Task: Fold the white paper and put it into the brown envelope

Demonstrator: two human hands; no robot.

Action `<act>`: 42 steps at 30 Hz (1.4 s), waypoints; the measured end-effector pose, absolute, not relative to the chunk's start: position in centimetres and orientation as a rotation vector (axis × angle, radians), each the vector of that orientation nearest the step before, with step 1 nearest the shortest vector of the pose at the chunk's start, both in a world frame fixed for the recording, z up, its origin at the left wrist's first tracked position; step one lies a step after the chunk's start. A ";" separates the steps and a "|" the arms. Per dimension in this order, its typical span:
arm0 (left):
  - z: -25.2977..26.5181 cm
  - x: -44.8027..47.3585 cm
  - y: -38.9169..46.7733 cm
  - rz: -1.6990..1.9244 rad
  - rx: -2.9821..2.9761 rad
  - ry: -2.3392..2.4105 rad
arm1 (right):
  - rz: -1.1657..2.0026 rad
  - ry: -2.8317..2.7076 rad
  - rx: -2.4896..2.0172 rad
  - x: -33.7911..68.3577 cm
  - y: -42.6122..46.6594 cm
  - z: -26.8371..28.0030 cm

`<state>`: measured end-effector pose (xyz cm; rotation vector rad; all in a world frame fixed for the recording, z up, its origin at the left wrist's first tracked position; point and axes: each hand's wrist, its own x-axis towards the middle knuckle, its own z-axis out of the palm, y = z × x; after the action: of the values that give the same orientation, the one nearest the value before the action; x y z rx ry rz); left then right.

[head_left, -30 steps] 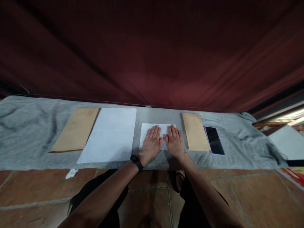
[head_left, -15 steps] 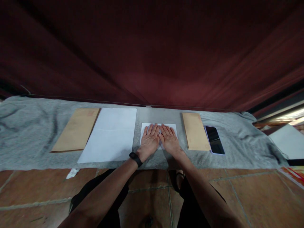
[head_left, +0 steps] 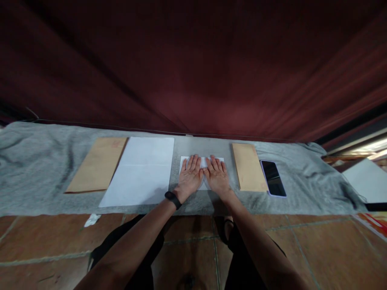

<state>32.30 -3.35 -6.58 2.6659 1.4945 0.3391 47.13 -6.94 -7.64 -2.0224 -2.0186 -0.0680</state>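
A small white sheet of paper (head_left: pixel 204 185) lies in front of me, mostly covered by both hands. My left hand (head_left: pixel 190 176) rests flat on its left half, fingers stretched out and pointing away from me. On the right half my right hand (head_left: pixel 217 176) lies flat too, its fingers slightly spread. The thumbs nearly meet near the sheet's middle. Left of the hands are larger white sheets of paper (head_left: pixel 142 171), creased across the middle, and beyond them several brown envelopes (head_left: pixel 98 163). A narrower brown envelope (head_left: pixel 249 167) lies to the right.
A grey cloth (head_left: pixel 314 177) covers the long, low surface. A phone (head_left: pixel 273 178) lies right of the narrow envelope. Behind hangs a dark red curtain (head_left: pixel 193 80). Crumpled white tissue (head_left: pixel 92 220) is on the tiled floor (head_left: pixel 302 249) below the front edge.
Both hands have shifted slightly outward over the small sheet, widening the gap between their fingers. The paper, envelopes and phone stay where they were.
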 end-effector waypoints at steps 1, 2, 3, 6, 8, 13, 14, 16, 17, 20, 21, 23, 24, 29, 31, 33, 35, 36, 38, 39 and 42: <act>-6.7 32.3 -3.3 0.340 2.667 1.498 | -0.076 -2.008 -2.033 47.2 -7.0 -7.6; -6.7 32.2 -3.3 0.341 2.668 1.500 | -0.082 -1.998 -2.042 47.3 -7.0 -7.6; -6.8 32.2 -3.3 0.341 2.668 1.503 | -0.087 -1.986 -2.049 47.3 -7.1 -7.6; -6.8 32.0 -3.3 0.334 2.664 1.519 | -0.104 -1.960 -2.055 47.6 -7.2 -7.8; -6.7 31.9 -3.3 0.323 2.660 1.537 | -0.120 -1.948 -2.062 47.8 -7.3 -7.9; -6.6 31.7 -3.5 0.326 2.668 1.556 | -0.160 -1.949 -2.076 48.4 -7.5 -8.2; -6.6 31.6 -3.5 0.335 2.667 1.559 | -0.167 -1.949 -2.075 48.5 -7.6 -8.3; -6.5 31.4 -3.6 0.350 2.662 1.571 | -0.179 -1.943 -2.069 48.7 -7.7 -8.4; -6.5 31.3 -3.6 0.354 2.659 1.577 | -0.185 -1.937 -2.068 48.9 -7.7 -8.5; -6.5 31.0 -3.7 0.353 2.663 1.590 | -0.193 -1.920 -2.064 49.3 -8.0 -8.7; -6.5 30.9 -3.8 0.350 2.667 1.590 | -0.192 -1.917 -2.060 49.4 -8.1 -8.8; -6.6 30.6 -3.8 0.343 2.665 1.597 | -0.187 -1.914 -2.048 49.7 -8.3 -8.8; -6.6 30.4 -3.7 0.340 2.660 1.604 | -0.184 -1.913 -2.045 49.8 -8.4 -8.8; -6.5 30.2 -3.9 0.373 2.634 1.657 | -0.195 -1.912 -2.066 50.1 -8.7 -8.8; -6.3 30.7 -4.5 0.398 2.658 1.601 | -0.204 -1.915 -2.064 50.1 -8.7 -8.9; -6.3 31.5 -5.6 0.407 2.711 1.449 | -0.211 -1.916 -2.062 50.2 -8.7 -8.9; -6.4 32.5 -6.8 0.403 2.759 1.275 | -0.207 -1.921 -2.064 50.2 -8.7 -8.9; -6.5 32.9 -7.4 0.398 2.771 1.217 | -0.199 -1.923 -2.069 50.2 -8.7 -8.9; -6.6 33.4 -8.2 0.390 2.777 1.162 | -0.175 -1.924 -2.085 50.2 -8.7 -8.7; -6.6 33.5 -8.5 0.388 2.775 1.155 | -0.159 -1.922 -2.095 50.2 -8.7 -8.5; -6.5 33.4 -9.0 0.384 2.776 1.125 | -0.102 -1.913 -2.107 50.0 -8.5 -7.7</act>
<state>33.39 -9.02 -6.52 2.7756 1.1252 0.3837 50.04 -8.49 -7.67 -2.1067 -1.9134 -0.1020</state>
